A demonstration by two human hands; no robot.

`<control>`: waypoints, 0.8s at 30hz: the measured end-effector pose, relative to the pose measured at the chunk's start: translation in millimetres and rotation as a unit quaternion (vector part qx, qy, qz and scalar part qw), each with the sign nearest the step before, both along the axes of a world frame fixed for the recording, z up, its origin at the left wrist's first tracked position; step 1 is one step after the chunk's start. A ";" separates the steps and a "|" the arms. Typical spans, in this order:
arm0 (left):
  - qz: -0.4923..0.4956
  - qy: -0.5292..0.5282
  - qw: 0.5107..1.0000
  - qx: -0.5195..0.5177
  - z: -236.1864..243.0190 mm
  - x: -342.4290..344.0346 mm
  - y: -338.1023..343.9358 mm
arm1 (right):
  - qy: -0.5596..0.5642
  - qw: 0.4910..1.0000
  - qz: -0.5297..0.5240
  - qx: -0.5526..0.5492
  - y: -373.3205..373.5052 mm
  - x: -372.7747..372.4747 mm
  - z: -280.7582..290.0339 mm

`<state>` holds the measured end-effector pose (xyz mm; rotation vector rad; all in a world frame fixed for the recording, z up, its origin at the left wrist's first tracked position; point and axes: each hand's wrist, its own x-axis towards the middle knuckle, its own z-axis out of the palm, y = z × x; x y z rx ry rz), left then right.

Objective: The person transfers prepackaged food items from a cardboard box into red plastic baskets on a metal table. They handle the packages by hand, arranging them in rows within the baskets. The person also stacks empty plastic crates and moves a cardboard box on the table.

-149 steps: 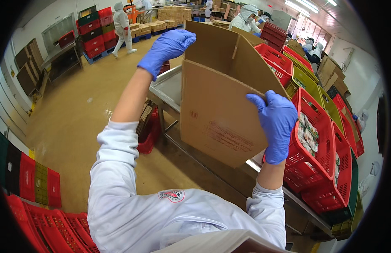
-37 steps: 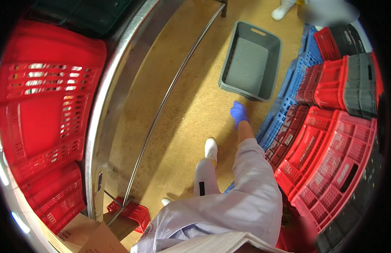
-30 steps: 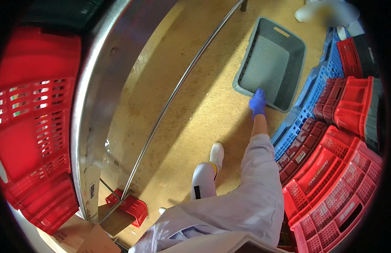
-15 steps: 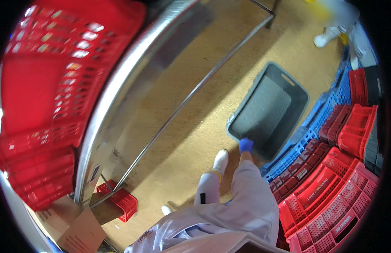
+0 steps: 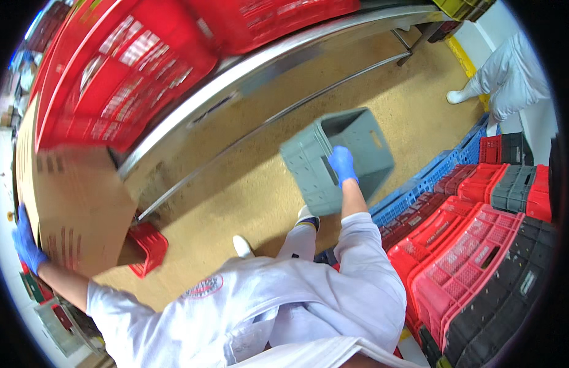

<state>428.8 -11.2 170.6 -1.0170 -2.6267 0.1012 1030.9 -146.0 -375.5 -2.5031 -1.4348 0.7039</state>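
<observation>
A grey plastic crate [image 5: 315,178] hangs tilted above the floor, its opening facing away to the right. My right hand [image 5: 342,164], in a blue glove, is closed on the crate's near end at the handle slot. My left hand [image 5: 28,242], gloved the same way, lies against the outer side of a brown cardboard box [image 5: 88,208] at the left, with its fingers stretched out. That box stands beside the metal table, and a flap of it leans toward me.
Red crates [image 5: 149,67] sit on the steel-edged table [image 5: 260,58]. A red crate [image 5: 152,245] is low beside the cardboard box. On the right, stacked red and black crates [image 5: 462,264] stand along blue pallets [image 5: 432,178]. Another person's white-clad legs [image 5: 511,80] are at the far right.
The grey crate has come off the floor, lifted and tilted by my right hand. My left hand has come into view at the cardboard box. The view has turned.
</observation>
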 end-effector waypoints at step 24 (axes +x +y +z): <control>-0.447 0.056 0.893 -0.010 2.8 -142.3 -1.8 | 0.258 0.905 -0.203 0.270 -25.4 -52.4 101.4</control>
